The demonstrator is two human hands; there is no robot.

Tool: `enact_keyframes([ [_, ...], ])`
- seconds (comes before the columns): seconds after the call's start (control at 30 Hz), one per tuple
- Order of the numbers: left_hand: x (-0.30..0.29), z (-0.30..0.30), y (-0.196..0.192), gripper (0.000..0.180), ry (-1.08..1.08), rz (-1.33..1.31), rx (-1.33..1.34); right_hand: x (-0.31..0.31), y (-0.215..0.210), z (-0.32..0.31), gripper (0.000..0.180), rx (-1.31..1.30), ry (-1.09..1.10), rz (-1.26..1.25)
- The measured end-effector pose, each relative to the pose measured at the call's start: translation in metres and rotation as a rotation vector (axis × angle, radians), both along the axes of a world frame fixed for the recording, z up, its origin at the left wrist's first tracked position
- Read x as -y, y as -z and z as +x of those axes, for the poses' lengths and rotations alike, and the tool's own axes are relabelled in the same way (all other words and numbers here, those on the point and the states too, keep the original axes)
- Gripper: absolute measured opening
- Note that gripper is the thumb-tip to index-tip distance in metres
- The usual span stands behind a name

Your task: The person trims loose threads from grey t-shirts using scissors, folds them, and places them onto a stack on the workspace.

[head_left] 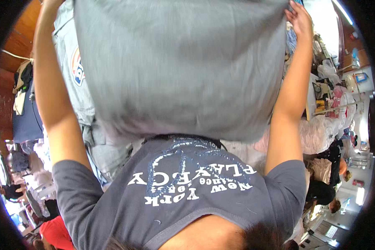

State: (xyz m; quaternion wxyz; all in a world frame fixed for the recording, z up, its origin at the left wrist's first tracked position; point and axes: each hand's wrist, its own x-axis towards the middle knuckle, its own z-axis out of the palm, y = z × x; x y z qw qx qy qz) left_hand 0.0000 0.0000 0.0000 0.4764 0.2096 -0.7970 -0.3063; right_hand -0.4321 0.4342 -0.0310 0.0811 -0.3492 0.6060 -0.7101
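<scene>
Both arms raised, stretched up and away from body, wide apart. Left forearm (pixel 56 96) bare, rising along left side; left hand at top edge, mostly cut off, grip not visible. Right forearm (pixel 289 108) bare, angled slightly inward toward its hand. Right hand (pixel 299 18) above wrist, fingers curled closed, pinching grey fabric (pixel 183 66) edge at its inner side. Short dark sleeves at shoulders.

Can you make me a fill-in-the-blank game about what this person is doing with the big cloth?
1. Both hands hold up a big cloth coloured ____.
2. The right hand grips the cloth's top ____.
3. The person's own shirt has ____ letters on it.

Missing words: grey; corner; white
</scene>
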Motion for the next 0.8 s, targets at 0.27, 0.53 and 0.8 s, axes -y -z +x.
enact_keyframes([
  [0.27, 0.062, 0.000, 0.208, 0.055, -0.302, -0.483, 0.511, 0.069, 0.145, 0.068, 0.032, -0.602, 0.132, 0.296],
  [0.53, -0.140, 0.108, 0.309, 0.036, -0.237, 0.176, 0.389, -0.074, 0.234, 0.203, 0.036, -0.677, -0.064, 0.779],
  [0.8, -0.162, 0.150, 0.313, 0.011, -0.221, 0.827, -0.107, -0.109, 0.235, 0.219, 0.053, -0.442, 0.076, 0.791],
])
